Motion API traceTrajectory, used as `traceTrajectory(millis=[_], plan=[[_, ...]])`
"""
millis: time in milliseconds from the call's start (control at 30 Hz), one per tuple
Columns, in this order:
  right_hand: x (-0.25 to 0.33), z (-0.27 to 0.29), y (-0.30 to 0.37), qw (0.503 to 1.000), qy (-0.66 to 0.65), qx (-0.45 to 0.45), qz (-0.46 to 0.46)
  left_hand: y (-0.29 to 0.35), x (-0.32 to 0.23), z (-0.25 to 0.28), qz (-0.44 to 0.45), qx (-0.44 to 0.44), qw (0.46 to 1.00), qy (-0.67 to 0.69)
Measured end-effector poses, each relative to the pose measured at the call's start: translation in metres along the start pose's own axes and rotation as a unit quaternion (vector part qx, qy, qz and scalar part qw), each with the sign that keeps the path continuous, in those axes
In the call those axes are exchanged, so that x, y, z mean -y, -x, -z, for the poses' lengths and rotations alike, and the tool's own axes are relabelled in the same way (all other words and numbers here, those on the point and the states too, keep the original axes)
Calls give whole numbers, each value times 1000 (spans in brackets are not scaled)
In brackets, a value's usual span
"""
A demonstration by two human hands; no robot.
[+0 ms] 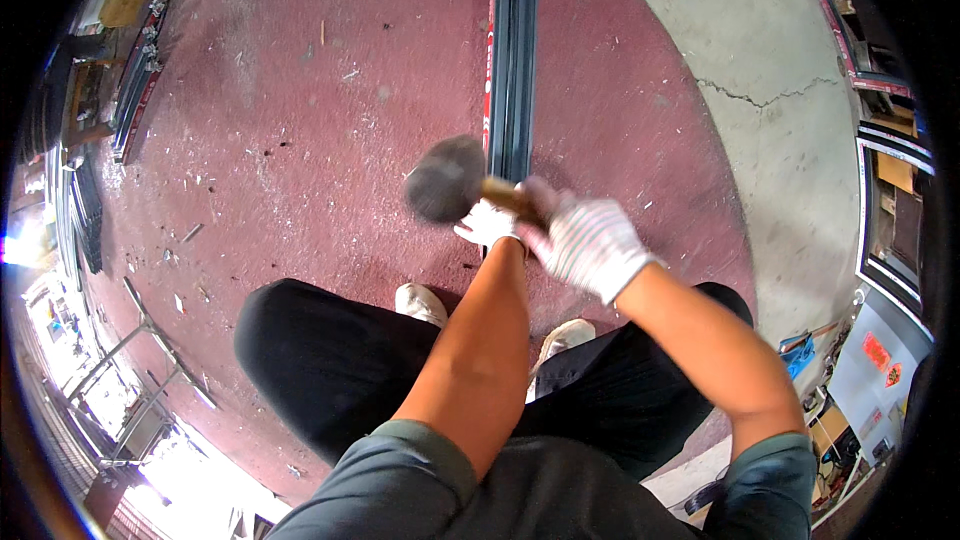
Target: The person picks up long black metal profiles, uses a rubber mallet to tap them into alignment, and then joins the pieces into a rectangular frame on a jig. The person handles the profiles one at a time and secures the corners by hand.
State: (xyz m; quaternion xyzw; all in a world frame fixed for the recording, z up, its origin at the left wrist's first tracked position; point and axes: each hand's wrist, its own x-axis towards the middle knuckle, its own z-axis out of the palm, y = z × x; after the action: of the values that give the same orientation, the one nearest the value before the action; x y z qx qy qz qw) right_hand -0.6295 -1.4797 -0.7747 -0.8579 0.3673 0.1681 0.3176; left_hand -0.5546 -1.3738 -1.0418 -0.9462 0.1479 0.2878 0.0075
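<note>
Your right hand (590, 243) blurs at the fingers, and so does the rubber mallet (447, 182) left of them; beneath them, your left hand (487, 224) is partly hidden, and whether it grips the grey profiles (514, 70) cannot be made out

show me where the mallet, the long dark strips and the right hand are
Mallet (445, 181): head view, on its dark rounded head.
Long dark strips (515, 72): head view, about midway along their visible length.
Right hand (592, 243): head view, on its gloved back.
</note>
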Motion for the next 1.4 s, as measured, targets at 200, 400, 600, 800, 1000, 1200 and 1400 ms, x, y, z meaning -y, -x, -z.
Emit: traceTrajectory(millis=[200, 400, 600, 800, 1000, 1200, 1400], plan=[[-11, -11, -5, 996, 22, 57, -68, 9, -9, 17, -30, 87, 987, -129], [14, 13, 16, 997, 32, -26, 69, 0, 7, 10, -110, -76, 991, 12], [-22, 8, -1, 993, 61, 36, -96, 28, -29, 63, -7, 53, 994, -92], [-40, 18, -3, 974, -70, -101, -190, 30, -33, 72, -4, 70, 997, -46], [-85, 31, -3, 924, -217, -194, -249, 31, -32, 65, -14, 53, 997, -47], [-75, 60, 10, 841, -438, -182, -261, 6, -2, 57, -75, 86, 993, -21], [-70, 80, 27, 781, -546, -217, -212, -15, 46, 72, -253, 127, 959, 25]])
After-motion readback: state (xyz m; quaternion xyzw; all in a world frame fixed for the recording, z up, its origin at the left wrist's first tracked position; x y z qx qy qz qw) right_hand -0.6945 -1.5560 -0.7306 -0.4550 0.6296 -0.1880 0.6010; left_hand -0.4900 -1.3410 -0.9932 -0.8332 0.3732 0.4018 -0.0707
